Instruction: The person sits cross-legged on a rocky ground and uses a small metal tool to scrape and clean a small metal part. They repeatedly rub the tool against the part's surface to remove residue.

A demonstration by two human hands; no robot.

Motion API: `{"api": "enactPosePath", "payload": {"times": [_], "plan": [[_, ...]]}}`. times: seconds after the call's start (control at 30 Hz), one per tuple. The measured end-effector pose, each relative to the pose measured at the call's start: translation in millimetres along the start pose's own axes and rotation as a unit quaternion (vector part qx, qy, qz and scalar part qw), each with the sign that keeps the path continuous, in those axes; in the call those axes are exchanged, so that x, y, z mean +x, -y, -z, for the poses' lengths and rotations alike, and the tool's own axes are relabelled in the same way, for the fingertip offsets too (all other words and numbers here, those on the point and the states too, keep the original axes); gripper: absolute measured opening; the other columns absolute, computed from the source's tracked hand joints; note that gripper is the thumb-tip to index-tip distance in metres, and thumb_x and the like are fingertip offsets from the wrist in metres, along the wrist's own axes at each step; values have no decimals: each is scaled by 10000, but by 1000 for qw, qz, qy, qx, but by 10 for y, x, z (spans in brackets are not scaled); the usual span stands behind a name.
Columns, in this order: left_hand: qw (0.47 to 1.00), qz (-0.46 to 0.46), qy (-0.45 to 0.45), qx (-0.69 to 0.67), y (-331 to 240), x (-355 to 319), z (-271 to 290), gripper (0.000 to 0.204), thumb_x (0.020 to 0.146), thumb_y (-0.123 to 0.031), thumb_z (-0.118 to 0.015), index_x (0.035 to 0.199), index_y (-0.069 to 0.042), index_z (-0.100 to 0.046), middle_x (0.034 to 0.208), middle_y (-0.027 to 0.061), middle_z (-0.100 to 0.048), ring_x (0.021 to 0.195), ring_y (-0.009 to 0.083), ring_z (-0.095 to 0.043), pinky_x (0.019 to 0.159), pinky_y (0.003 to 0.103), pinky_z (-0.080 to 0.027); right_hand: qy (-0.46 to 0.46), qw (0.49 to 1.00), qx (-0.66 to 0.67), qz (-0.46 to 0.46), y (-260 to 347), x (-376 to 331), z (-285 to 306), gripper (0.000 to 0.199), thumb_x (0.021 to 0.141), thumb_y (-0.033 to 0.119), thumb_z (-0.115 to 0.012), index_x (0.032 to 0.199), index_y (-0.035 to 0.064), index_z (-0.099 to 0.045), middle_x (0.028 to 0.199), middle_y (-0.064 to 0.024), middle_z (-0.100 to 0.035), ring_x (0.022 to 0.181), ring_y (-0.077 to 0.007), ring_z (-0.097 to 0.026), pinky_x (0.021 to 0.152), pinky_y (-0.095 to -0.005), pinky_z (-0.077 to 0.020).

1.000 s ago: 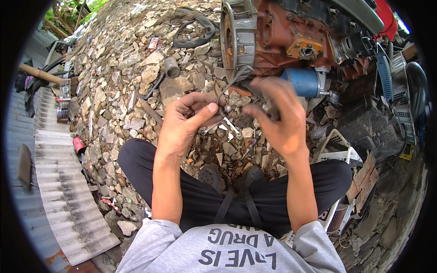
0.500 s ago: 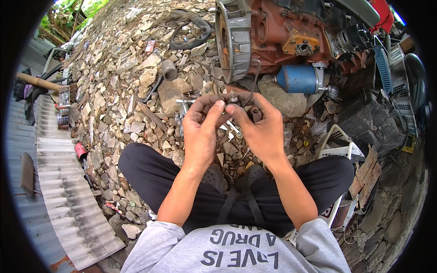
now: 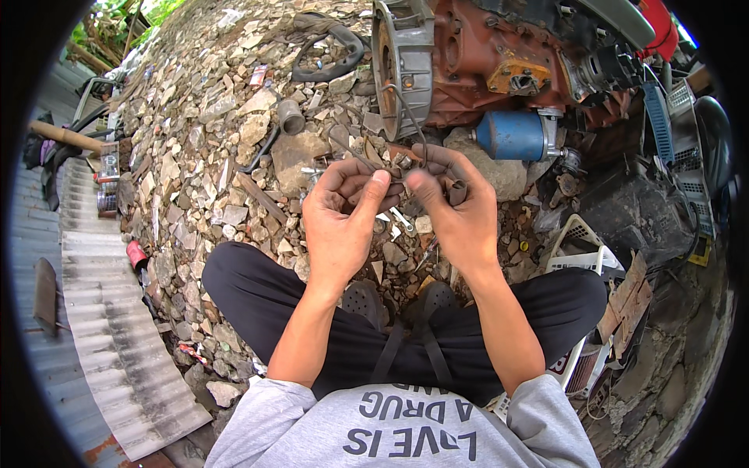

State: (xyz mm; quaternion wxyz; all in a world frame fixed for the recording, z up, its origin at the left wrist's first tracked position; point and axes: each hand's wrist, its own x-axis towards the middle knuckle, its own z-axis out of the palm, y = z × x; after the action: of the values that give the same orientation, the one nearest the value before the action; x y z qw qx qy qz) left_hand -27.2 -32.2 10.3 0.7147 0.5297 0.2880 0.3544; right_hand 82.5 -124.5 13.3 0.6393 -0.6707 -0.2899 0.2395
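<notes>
My left hand [image 3: 343,222] and my right hand [image 3: 462,214] are close together in front of the engine, fingers curled inward. From my left fingers a thin bent metal rod or tube [image 3: 353,151] sticks out, pinched between thumb and fingers. A second thin, hooked metal length [image 3: 409,113] rises from my right fingers; whether the two are one piece is hidden. A short brownish cylinder [image 3: 457,190] is tucked in my right hand. Between the fingertips sits a small metal fitting [image 3: 402,161], partly covered. My right thumb is smeared by motion.
An engine block [image 3: 468,70] with a blue cylindrical filter [image 3: 511,135] stands ahead right. Below my hands lies a wrench [image 3: 401,218] on the rubble. White plastic crates [image 3: 581,248] stand at right, corrugated sheets [image 3: 109,296] at left, and a black rubber loop [image 3: 331,58] far ahead.
My hands have moved slightly apart. The hooked metal length has swung up and left from my right hand, and the thin rod now shows above my left fingers.
</notes>
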Motion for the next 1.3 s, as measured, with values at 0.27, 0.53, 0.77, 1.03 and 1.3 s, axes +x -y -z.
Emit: {"api": "enactPosePath", "payload": {"times": [0.27,0.53,0.77,1.03,1.3], "plan": [[999,-4,-4,42,-11,0,46,203,933,-107,-660,1032,65,-615,888,104,-690,814,147,-692,739,276,-592,-1,999,-7,-52,84,3,34,249,940,117,-668,1132,-41,-650,831,-17,-648,725,-33,-542,616,-184,-445],[998,-7,-8,64,-39,1,61,216,931,-97,-658,1049,79,-614,878,122,-691,795,155,-693,723,279,-595,2,1000,14,13,7,11,6,225,947,115,-655,1121,-27,-659,891,-54,-689,701,-33,-547,588,-196,-447],[995,-23,-12,96,-14,-11,64,212,930,-96,-658,1039,79,-612,864,118,-691,785,152,-693,722,278,-595,-6,1000,-29,6,66,6,29,258,938,183,-684,1082,-30,-673,812,2,-656,702,-28,-514,608,-188,-429],[993,-31,-19,109,10,-23,72,207,928,-98,-660,1037,71,-611,872,113,-692,782,148,-692,728,275,-593,7,999,-52,-15,117,11,51,227,916,132,-702,1078,-25,-679,786,17,-640,688,-28,-516,605,-181,-422],[995,-32,-25,92,-22,-25,55,202,927,-95,-657,1034,71,-612,866,105,-689,776,147,-691,721,270,-588,3,999,-44,8,-1,31,38,275,867,147,-756,1067,-28,-685,746,-4,-632,648,-16,-478,538,-210,-412]]}}
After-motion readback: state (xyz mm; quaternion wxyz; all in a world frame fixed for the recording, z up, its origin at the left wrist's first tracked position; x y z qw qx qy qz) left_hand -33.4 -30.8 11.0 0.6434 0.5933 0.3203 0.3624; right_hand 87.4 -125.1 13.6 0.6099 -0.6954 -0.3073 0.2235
